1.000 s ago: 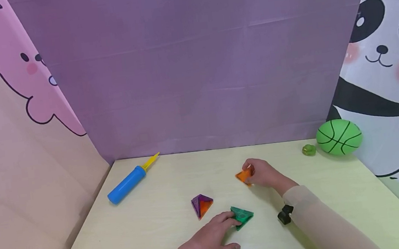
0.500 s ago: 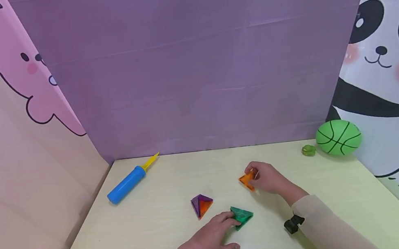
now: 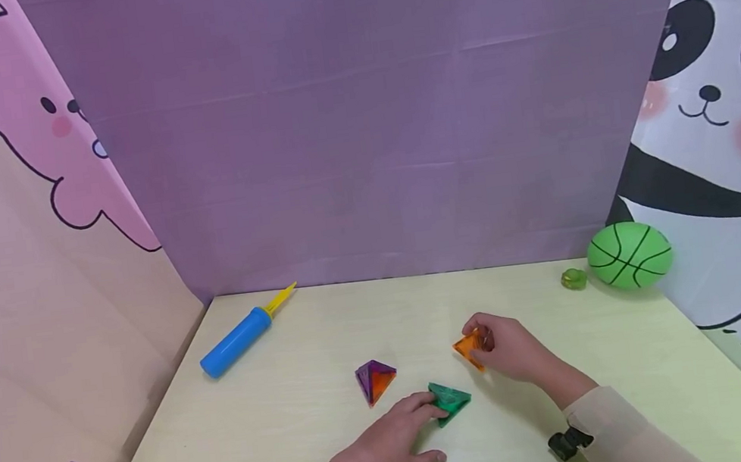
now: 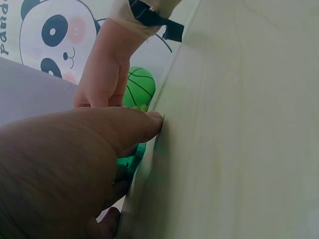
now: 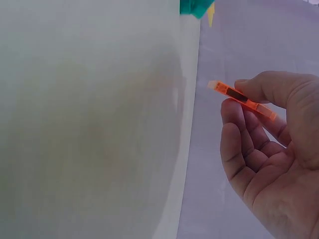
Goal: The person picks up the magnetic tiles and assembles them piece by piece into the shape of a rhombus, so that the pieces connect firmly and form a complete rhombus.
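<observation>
My right hand [image 3: 509, 348] pinches an orange triangular magnetic tile [image 3: 466, 347] between thumb and fingers, held above the table at centre right. The right wrist view shows this orange tile [image 5: 239, 96] edge-on, with a dark bar inside its thin frame. My left hand [image 3: 391, 446] rests near the front, its fingers touching a green pyramid-like piece [image 3: 451, 402] made of translucent triangles, thumb spread away from it. In the left wrist view the hand mostly hides that green piece [image 4: 130, 162]. A purple and orange pyramid [image 3: 375, 381] stands on the table just beyond the left fingers.
A blue hand pump [image 3: 235, 343] with a yellow nozzle lies at the back left of the pale table [image 3: 244, 443]. At the back right are a green balloon [image 3: 630, 255] with basketball lines and a small green lump [image 3: 573, 279]. A purple backdrop [image 3: 388, 145] closes the far side.
My right hand has drawn the orange tile nearer and slightly to the right, toward the green piece's side of the table. The left hand and the green piece have stayed put.
</observation>
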Available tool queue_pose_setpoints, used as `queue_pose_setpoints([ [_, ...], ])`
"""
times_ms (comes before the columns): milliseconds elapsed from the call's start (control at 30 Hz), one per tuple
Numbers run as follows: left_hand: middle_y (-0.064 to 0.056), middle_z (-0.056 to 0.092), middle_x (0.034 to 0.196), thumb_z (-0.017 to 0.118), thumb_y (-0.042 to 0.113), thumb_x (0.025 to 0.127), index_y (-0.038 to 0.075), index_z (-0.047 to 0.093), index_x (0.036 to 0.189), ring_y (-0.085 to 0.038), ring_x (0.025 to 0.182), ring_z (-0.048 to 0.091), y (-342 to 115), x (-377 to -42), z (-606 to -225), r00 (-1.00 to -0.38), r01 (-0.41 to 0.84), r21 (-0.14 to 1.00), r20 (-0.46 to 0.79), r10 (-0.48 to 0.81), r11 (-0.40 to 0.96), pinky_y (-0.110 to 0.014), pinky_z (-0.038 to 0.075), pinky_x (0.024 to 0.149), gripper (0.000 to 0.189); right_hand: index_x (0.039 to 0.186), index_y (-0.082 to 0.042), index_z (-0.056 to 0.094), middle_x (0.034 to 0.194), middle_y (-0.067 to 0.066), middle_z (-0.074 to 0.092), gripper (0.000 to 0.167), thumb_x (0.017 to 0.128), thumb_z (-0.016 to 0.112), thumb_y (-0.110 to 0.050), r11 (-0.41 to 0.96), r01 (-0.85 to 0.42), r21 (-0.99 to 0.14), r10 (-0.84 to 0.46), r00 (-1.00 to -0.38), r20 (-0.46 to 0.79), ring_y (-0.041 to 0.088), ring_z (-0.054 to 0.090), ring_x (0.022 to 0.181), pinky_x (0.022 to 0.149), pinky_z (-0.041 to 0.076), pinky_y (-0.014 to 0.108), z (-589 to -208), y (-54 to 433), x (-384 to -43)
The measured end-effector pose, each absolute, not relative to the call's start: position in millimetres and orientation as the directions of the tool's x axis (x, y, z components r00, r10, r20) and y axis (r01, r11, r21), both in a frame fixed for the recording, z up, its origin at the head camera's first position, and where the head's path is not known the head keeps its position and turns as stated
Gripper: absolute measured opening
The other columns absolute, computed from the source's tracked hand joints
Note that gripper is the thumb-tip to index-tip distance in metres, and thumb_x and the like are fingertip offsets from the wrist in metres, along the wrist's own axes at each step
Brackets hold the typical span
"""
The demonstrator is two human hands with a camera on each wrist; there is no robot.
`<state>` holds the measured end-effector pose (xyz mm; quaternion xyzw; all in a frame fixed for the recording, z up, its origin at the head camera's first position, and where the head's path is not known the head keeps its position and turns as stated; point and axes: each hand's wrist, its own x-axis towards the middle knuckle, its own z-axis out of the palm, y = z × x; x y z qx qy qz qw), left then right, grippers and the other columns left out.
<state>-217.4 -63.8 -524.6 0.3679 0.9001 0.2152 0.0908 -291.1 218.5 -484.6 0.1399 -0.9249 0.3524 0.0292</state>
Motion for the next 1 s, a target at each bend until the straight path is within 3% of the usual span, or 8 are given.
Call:
queue_pose_setpoints([
  [667, 0.006, 0.036, 0.163, 0.071, 0.050, 0.098, 0.033, 0.053, 0.149, -0.019, 0.149, 0.039, -64, -218, -527, -0.708, 0.627, 0.461, 0.003, 0.706, 0.628, -0.041, 0.044, 0.115, 0.056, 0.118, -0.011, 0.068, 0.082, -0.003, 0.058, 0.034, 0.088, 0.082, -0.004, 0.653, -0.329, -0.683, -0.276, -0.942, 0.189, 0.012, 0.057, 0.071, 0.057, 0.050, 0.026, -487, 226, -245],
  [833, 0.005, 0.037, 0.163, 0.070, 0.049, 0.099, 0.032, 0.053, 0.149, -0.018, 0.148, 0.039, -65, -218, -527, -0.705, 0.635, 0.456, 0.012, 0.709, 0.624, -0.040, 0.044, 0.115, 0.056, 0.114, -0.012, 0.069, 0.084, -0.003, 0.062, 0.032, 0.086, 0.084, -0.004, 0.627, -0.331, -0.705, -0.255, -0.943, 0.215, 0.012, 0.061, 0.073, 0.058, 0.053, 0.026, -485, 230, -236],
  [1000, 0.005, 0.037, 0.163, 0.069, 0.051, 0.099, 0.030, 0.052, 0.151, -0.019, 0.149, 0.039, -66, -219, -528, -0.704, 0.642, 0.449, 0.023, 0.710, 0.622, -0.040, 0.043, 0.116, 0.058, 0.101, -0.017, 0.072, 0.084, -0.008, 0.066, 0.020, 0.088, 0.083, -0.007, 0.640, -0.300, -0.707, -0.219, -0.954, 0.207, 0.013, 0.062, 0.076, 0.061, 0.053, 0.028, -485, 233, -233],
])
